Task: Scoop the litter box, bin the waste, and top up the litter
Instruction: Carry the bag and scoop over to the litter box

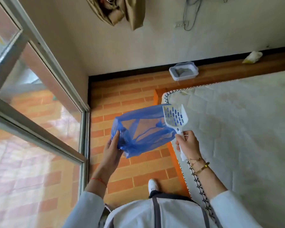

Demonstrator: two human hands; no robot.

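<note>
I stand on a brick-patterned floor (135, 171). My left hand (112, 148) grips the left edge of a thin blue plastic bag (143, 129), which is held open in front of me. My right hand (187, 143) holds the handle of a white slotted litter scoop (174, 116) and also pinches the bag's right edge. The scoop's head points up and looks empty. Far ahead, against the wall, sits a pale grey litter box (183, 71) with grey litter inside.
A bare quilted mattress (237, 122) fills the right side, on an orange base. A glass door with a metal frame (44, 89) runs along the left. A crumpled white and yellow bag (252, 57) lies by the far wall. My white shoe (153, 185) is below.
</note>
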